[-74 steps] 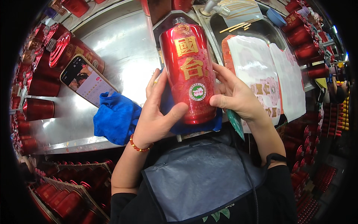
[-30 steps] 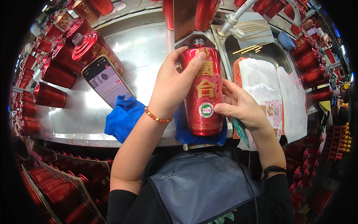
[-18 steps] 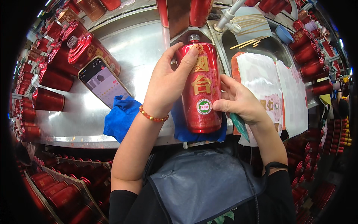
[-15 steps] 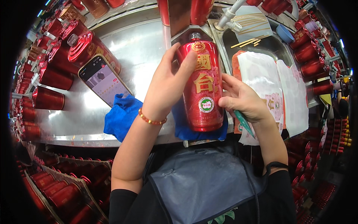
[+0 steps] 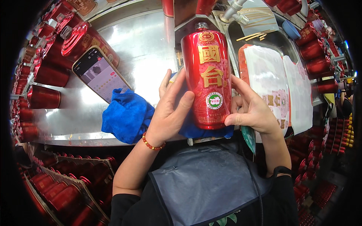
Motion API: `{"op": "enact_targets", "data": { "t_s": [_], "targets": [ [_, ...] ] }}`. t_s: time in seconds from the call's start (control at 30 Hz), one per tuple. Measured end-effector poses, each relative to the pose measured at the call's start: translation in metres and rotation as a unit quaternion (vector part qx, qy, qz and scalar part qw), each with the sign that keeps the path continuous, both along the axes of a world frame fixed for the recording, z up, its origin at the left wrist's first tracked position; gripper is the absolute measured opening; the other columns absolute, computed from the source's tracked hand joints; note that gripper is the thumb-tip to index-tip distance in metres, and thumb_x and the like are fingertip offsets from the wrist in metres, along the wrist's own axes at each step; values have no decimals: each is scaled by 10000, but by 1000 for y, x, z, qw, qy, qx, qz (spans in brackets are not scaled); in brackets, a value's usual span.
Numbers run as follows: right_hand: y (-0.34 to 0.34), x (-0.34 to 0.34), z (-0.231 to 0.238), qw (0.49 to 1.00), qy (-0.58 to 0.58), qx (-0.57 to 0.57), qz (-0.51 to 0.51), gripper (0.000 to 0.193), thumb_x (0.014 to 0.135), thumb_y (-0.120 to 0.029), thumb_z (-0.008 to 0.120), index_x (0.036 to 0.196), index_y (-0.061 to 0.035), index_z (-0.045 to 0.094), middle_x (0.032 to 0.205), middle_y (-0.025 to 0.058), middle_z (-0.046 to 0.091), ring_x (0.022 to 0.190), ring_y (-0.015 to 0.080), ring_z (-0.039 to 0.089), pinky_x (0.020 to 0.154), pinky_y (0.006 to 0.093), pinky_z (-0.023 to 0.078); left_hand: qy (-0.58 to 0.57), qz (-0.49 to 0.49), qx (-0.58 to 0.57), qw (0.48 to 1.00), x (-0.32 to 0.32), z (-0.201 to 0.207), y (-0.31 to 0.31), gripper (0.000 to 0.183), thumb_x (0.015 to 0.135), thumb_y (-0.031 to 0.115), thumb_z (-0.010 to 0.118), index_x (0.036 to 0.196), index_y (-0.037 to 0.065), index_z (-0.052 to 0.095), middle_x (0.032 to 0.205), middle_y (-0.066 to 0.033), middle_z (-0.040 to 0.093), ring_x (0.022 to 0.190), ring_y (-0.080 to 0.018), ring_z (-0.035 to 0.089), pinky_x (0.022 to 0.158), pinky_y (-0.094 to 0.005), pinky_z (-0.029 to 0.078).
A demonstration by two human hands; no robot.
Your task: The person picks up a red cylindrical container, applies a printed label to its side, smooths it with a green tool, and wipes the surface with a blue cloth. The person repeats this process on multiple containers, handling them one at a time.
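A glossy red bottle (image 5: 209,81) with raised gold characters, a round green-and-white sticker and a narrow clear neck lies on a blue cloth (image 5: 184,131) at the bench's front edge. My left hand (image 5: 170,107) cups its left side, thumb along the edge, some fingers reaching behind. On the lower right side my right hand (image 5: 253,109) grips it, thumb in front and fingers partly hidden. Tucked in that same hand is a green, pointed, blade-like tool (image 5: 247,138), its tip toward me. A second, bunched blue cloth (image 5: 126,116) sits beside my left wrist.
A phone (image 5: 98,73) with its screen lit leans against a red bottle (image 5: 81,41) on the metal bench (image 5: 145,41). Printed white sheets (image 5: 264,71) lie right, below thin sticks (image 5: 256,35), a blue bowl (image 5: 289,29) and a white pipe (image 5: 233,13). More red bottles crowd both sides.
My left hand has slid down from the bottle's upper front to its lower left side, uncovering the gold characters. The bottle has shifted slightly up and right; the green tool now points more downward.
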State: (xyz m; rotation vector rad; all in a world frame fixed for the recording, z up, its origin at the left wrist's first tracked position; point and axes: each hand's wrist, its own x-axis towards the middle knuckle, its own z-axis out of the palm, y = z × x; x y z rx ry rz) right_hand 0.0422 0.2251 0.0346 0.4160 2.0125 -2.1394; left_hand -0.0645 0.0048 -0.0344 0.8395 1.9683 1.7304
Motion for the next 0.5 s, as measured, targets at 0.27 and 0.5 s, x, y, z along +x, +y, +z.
{"op": "enact_targets", "data": {
  "t_s": [0.27, 0.5],
  "targets": [
    [11, -5, -4, 998, -16, -56, -4, 1012, 765, -150, 903, 1560, 52, 310, 1466, 129, 466, 762, 46, 548, 654, 196, 470, 76, -40, 27, 996, -2, 5, -2, 742, 1002, 344, 641, 1582, 14, 317, 1614, -168, 379, 1565, -378, 49, 1254, -502, 31],
    [8, -4, -15, 998, -23, -57, -15, 889, 864, -205, 844, 1539, 71, 336, 892, 18, 633, 737, 32, 539, 654, 188, 407, 38, -51, -15, 998, -7, 2, -5, 947, 894, 422, 756, 1595, 4, 274, 1629, -196, 336, 1569, -384, 28, 1253, -522, 9]
  ]
}}
